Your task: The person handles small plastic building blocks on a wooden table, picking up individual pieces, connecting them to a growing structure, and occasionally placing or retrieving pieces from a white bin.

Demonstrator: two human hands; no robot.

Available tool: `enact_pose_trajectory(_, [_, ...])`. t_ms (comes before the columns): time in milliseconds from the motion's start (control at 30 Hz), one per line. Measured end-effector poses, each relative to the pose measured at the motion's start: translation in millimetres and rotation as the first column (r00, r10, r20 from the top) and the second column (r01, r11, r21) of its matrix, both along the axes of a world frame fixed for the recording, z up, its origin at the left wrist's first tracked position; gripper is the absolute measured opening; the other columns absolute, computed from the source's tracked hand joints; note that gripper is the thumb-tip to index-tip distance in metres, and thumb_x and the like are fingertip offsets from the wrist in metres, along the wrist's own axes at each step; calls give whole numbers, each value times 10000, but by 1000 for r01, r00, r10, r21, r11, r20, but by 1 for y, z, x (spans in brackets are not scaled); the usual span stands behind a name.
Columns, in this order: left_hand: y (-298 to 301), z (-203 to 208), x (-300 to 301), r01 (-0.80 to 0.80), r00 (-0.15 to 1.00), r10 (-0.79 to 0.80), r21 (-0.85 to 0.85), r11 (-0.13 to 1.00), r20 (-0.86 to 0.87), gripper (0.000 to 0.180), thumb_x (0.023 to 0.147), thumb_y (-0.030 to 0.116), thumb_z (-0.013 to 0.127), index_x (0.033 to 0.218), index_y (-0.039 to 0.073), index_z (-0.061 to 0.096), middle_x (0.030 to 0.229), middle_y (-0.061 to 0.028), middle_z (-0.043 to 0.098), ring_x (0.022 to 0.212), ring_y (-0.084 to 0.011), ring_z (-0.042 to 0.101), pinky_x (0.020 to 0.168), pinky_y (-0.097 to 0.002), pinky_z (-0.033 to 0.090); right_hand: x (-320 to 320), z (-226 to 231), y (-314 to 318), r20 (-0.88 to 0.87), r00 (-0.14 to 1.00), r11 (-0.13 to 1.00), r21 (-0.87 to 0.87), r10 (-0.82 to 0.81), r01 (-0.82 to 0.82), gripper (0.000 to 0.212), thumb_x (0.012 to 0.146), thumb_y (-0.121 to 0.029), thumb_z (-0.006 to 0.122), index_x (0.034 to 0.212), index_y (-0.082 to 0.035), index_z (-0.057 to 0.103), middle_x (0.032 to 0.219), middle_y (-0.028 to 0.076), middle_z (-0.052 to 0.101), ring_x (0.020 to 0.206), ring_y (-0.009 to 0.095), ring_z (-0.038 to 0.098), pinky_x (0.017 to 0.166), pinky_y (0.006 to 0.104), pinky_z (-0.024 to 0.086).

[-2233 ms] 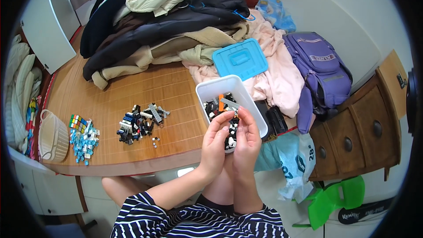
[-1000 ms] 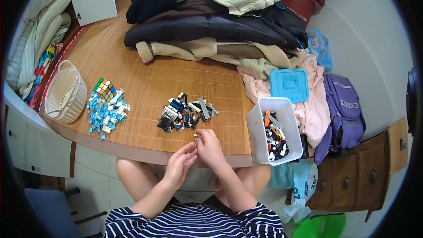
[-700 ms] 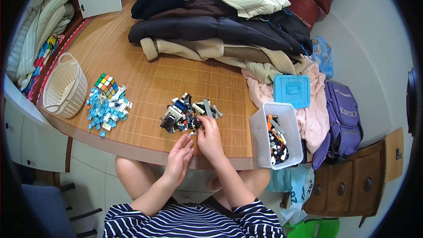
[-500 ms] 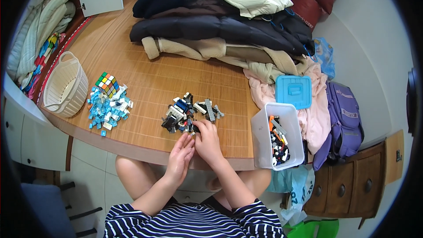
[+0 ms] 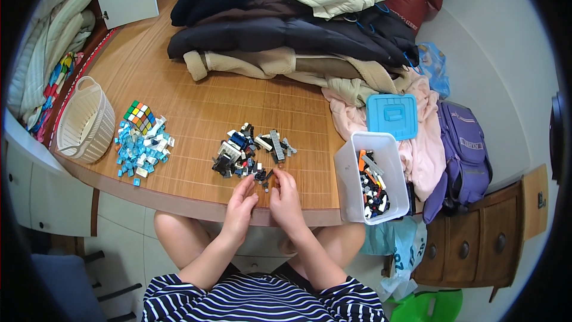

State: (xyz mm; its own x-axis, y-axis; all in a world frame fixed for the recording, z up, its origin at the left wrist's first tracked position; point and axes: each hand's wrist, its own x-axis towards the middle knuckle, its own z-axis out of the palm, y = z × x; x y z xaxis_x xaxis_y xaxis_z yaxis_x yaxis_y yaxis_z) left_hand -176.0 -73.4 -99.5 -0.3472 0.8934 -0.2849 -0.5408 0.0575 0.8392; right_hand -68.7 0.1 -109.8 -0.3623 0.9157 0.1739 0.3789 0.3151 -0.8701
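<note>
A mixed pile of building bricks (image 5: pixel 238 154) in black, white, grey and blue lies on the mat-topped table in front of me. At its near edge, my left hand (image 5: pixel 240 207) rests with its fingers stretched forward, tips touching or close to the pile. My right hand (image 5: pixel 287 201) is curved, thumb and fingers apart, with nothing plainly held. Between the hands lie a few small dark pieces (image 5: pixel 266 183), one of them right by the right fingertips. Whether it touches them is hard to make out.
Left are blue and white bricks (image 5: pixel 142 154), a puzzle cube (image 5: pixel 139 116) and a cream basket (image 5: pixel 88 122). Right stands a clear bin (image 5: pixel 353 188) containing bricks, its blue lid (image 5: pixel 392 117) behind on pink cloth. Folded coats (image 5: pixel 292 42) fill the back. A purple backpack (image 5: pixel 463 143) sits right.
My hands have moved apart; the right one shifted away from the pile's near edge and the left fingers now reach forward. Small dark pieces show between them. The whole view shifted slightly.
</note>
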Motion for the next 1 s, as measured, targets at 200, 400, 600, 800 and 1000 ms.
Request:
enact_pose_trajectory(200, [7, -7, -8, 73, 814, -42, 30, 997, -579, 496, 877, 94, 538, 1339, -46, 424, 1367, -176, 433, 1290, -249, 402, 1063, -344, 334, -3, -2, -3, -3, 1000, 1000, -20, 23, -23, 452, 825, 30, 469, 1277, 33, 459, 1292, 230, 465, 1213, 383, 444, 1040, 416, 360])
enact_pose_trajectory(400, [16, -19, -10, 184, 561, -144, -46, 982, -815, 469, 895, 77, 537, 1348, -2, 445, 1367, -132, 423, 1268, -210, 419, 1035, -311, 362, -5, -11, -2, -6, 999, 994, -96, 46, -47, 509, 831, 18, 452, 1339, 19, 412, 1365, 211, 429, 1250, 369, 411, 1060, 406, 340])
enact_pose_trajectory(600, [22, -24, -5, 165, 914, -143, 24, 986, -381, 505, 892, 30, 496, 1389, -1, 405, 1415, -143, 402, 1304, -209, 391, 1063, -308, 331, -2, -21, 0, -264, 964, 926, -359, 15, -113, 526, 869, 19, 415, 1392, 10, 362, 1410, 182, 395, 1296, 299, 394, 1074, 366, 323])
enact_pose_trajectory(800, [22, -15, 18, -11, 997, 16, 61, 998, -82, 569, 884, -42, 393, 1446, -7, 306, 1492, -148, 310, 1383, -215, 304, 1106, -313, 271, -15, 14, -11, -437, 884, 815, -566, -164, -128, 569, 880, 67, 359, 1439, 29, 264, 1454, 193, 339, 1338, 257, 354, 1101, 327, 283])
enact_pose_trajectory(1000, [21, -9, 32, -76, 996, 78, 68, 995, -30, 565, 890, -42, 374, 1448, -16, 292, 1494, -157, 305, 1387, -221, 297, 1123, -327, 250, -4, -12, -5, -431, 896, 868, -480, -109, -125, 522, 917, 48, 368, 1431, 26, 287, 1452, 178, 352, 1344, 230, 354, 1109, 319, 277])
